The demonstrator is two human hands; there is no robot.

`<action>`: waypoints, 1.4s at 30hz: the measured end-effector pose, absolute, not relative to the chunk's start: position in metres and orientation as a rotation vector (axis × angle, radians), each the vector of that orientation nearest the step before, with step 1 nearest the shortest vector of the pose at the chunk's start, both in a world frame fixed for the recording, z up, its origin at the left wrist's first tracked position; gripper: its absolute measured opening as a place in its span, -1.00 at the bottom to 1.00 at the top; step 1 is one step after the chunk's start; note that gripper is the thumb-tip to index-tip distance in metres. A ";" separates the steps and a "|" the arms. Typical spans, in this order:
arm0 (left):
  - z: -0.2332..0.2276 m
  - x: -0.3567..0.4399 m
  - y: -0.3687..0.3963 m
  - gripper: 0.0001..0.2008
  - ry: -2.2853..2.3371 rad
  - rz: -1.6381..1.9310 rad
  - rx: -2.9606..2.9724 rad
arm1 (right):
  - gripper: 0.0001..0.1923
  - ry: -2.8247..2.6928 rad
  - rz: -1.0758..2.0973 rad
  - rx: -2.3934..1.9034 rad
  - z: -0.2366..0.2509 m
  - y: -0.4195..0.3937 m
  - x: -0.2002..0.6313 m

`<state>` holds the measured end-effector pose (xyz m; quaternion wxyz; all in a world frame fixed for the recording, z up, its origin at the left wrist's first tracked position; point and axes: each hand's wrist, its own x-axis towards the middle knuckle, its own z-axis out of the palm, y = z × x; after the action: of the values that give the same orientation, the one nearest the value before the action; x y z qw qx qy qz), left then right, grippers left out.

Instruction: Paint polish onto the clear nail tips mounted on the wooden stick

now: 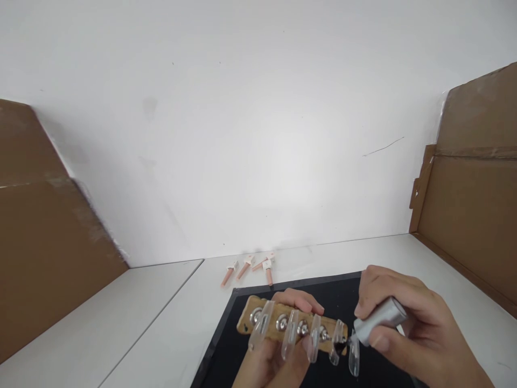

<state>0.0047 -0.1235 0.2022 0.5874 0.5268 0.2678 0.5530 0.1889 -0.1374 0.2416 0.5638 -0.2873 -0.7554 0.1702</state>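
Brush [382, 319], silver-handled, is pinched in the right-hand fingers [369, 291], dark tip [340, 346] toward eight o'clock. Wooden strip [280, 309] with clear pieces [289, 345], gripped by the left-hand fingers [299, 299], lies at nine o'clock from the right-hand fingers, long axis roughly nine-to-three.
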 end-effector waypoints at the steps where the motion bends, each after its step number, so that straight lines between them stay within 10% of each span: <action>1: 0.201 0.004 -0.124 -0.89 0.624 1.289 1.230 | -0.69 -1.769 0.388 -0.688 0.240 -0.137 0.190; 42: 0.197 0.007 -0.120 -0.90 0.522 1.265 1.228 | -0.75 -1.763 0.398 -0.676 0.238 -0.136 0.191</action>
<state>0.0074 -0.1198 0.1966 0.6063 0.5310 0.2258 0.5472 0.1911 -0.1364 0.2381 0.5697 -0.2882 -0.7508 0.1694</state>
